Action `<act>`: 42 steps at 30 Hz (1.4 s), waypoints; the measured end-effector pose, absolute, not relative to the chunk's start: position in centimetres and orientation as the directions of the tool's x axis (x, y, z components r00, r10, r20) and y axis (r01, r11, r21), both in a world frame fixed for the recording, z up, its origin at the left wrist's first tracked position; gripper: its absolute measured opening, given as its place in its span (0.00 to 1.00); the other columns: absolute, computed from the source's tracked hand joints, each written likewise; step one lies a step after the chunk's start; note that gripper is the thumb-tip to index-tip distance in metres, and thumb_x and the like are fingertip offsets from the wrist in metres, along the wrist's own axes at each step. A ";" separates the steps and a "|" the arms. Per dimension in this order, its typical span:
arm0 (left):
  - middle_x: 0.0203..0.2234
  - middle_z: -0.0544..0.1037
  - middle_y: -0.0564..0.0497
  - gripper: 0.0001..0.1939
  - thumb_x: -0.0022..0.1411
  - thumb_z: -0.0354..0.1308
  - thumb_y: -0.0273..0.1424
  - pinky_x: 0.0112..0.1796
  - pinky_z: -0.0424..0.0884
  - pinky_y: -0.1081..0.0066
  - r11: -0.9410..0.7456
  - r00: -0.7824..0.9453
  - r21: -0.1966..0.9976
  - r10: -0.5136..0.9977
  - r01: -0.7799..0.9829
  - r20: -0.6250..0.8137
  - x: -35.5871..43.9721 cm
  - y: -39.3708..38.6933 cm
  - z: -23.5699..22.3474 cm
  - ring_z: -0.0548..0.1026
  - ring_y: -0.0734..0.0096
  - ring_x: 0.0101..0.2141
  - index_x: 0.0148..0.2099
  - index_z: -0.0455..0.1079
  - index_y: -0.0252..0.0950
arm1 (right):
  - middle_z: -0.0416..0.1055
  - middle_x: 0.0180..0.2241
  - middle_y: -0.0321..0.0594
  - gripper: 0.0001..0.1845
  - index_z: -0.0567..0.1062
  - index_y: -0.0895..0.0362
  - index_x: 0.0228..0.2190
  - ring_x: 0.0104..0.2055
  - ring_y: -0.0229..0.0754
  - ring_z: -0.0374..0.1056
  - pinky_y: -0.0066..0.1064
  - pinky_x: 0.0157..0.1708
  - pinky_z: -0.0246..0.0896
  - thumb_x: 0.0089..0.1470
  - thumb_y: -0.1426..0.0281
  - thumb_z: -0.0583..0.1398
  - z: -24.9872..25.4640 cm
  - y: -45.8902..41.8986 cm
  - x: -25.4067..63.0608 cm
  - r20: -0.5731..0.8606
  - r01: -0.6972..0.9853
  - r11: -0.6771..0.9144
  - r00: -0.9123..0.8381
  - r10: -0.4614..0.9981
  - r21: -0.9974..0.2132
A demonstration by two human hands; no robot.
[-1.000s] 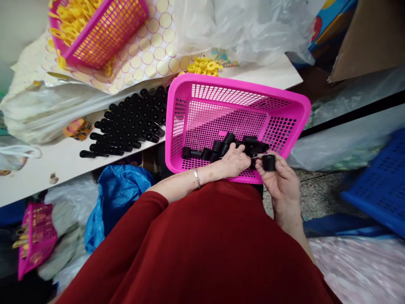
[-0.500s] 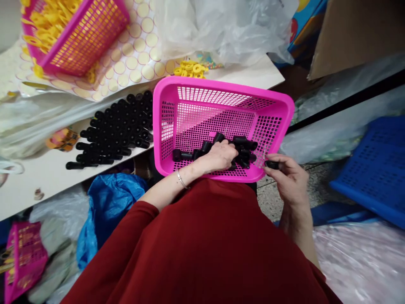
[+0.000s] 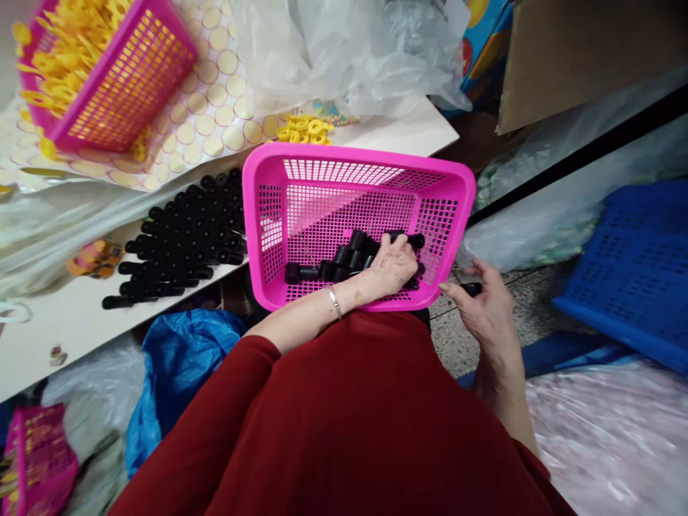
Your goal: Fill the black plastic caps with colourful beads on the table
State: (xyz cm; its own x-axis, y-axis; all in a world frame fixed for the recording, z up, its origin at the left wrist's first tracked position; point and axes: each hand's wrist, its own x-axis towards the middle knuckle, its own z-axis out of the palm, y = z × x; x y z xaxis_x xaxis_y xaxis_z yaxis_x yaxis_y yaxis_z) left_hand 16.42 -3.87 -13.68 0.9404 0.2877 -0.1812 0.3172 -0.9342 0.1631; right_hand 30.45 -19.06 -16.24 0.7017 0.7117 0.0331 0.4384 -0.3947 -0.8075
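Note:
A pink mesh basket (image 3: 357, 154) rests against my lap, with short black plastic tubes (image 3: 344, 256) loose on its floor. My left hand (image 3: 395, 265), wearing a bracelet, is down inside it at the right of the pile. Its fingers curl over the black pieces, and the fingertips are hidden. Just outside the basket's right rim, my right hand (image 3: 486, 304) grips a small black plastic piece (image 3: 471, 289) between thumb and fingers. On the white shelf to the left, many more black tubes (image 3: 185, 229) lie side by side in rows.
A second pink basket (image 3: 134, 79) full of yellow rings stands on the shelf, near a small heap of yellow rings (image 3: 306, 130). Clear plastic bags (image 3: 355, 57) lie behind. A blue crate (image 3: 634, 265) is at right, a blue bag (image 3: 172, 365) below left.
My left hand has shifted right within the pile, uncovering more tubes to its left. My right hand keeps its black piece, with its fingers slightly turned. The whole view has swung a little.

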 end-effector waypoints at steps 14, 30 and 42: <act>0.31 0.75 0.54 0.14 0.50 0.68 0.25 0.41 0.69 0.66 0.201 0.725 0.948 0.611 0.246 -0.318 14.0 -0.8 -9.5 0.72 0.72 0.34 0.40 0.73 0.34 | 0.72 0.53 0.41 0.28 0.77 0.50 0.46 0.42 0.40 0.74 0.40 0.47 0.73 0.41 0.66 0.74 -12.2 -16.9 27.3 0.091 -0.023 0.151 0.705 0.704 -0.988; 0.34 0.76 0.53 0.17 0.54 0.67 0.24 0.41 0.78 0.67 0.621 0.754 0.783 0.533 -0.040 -0.384 13.0 -2.5 -8.5 0.78 0.74 0.34 0.45 0.68 0.35 | 0.77 0.43 0.37 0.25 0.77 0.48 0.48 0.42 0.41 0.76 0.41 0.48 0.75 0.47 0.67 0.72 -10.6 -15.3 24.6 0.142 0.022 0.169 0.653 0.744 -0.985; 0.40 0.78 0.47 0.12 0.57 0.66 0.27 0.48 0.71 0.61 -0.288 0.799 0.951 0.596 0.113 0.086 12.8 -3.2 -9.8 0.75 0.66 0.43 0.45 0.75 0.33 | 0.78 0.41 0.37 0.19 0.79 0.49 0.45 0.44 0.43 0.74 0.43 0.49 0.71 0.50 0.64 0.71 -11.2 -16.1 25.7 0.328 0.452 0.044 0.574 0.750 -0.891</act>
